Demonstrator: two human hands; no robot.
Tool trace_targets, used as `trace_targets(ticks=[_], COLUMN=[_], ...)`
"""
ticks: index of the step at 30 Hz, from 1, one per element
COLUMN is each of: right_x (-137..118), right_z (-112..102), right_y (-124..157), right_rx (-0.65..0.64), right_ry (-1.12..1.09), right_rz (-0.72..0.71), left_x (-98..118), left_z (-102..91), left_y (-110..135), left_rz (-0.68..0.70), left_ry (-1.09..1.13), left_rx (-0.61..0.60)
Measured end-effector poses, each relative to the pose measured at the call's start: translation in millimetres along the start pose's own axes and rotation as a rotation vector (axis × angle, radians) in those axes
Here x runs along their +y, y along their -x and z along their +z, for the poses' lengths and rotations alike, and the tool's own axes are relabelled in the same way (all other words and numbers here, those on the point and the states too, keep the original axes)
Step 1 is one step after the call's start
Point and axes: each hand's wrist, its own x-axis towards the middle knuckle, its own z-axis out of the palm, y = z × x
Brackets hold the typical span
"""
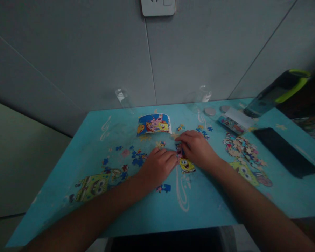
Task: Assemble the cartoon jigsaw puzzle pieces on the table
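A partly joined jigsaw puzzle section (187, 166), showing a yellow cartoon face, lies flat on the blue table. My left hand (160, 165) is closed, its fingertips gripping the section's left edge. From the upper right, my right hand (198, 148) is also closed, its fingers pinched on the section's upper part and covering some of it. Loose blue puzzle pieces (138, 161) lie just left of my left hand. A small joined piece group (165, 188) sits below it. Above my hands stands a curved picture card (154, 124) with the same cartoon characters.
On the right are a heap of puzzle pieces (241, 148), a dark flat case (285, 151), a small box (235, 120) and a tilted-looking bottle (275, 92). Clear tubes (124, 98) stand near the wall, with round lids (210, 111). More pieces surround a yellow cartoon print (93, 187).
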Motion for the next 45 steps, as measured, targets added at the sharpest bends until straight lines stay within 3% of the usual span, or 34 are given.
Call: trace_targets(ticks=[6,20,45], right_x=[-1.2,0.1,2.6], right_z=[-0.3,1.0,-1.9], right_y=[0.1,0.7,1.5], right_rx=[-0.009,-0.024,-0.045], right_ry=[-0.001,0.019,0.047], right_rz=[0.0,-0.007,0.015], left_x=[-2.3,-5.4,-7.4], left_z=[-1.0,2.5,-3.8], left_y=[-2.3,-1.1,0.4], left_rz=[-0.037,-0.086,0.041], left_ry=[0.093,0.181,0.113], left_rx=[-0.045,-0.017,-0.023])
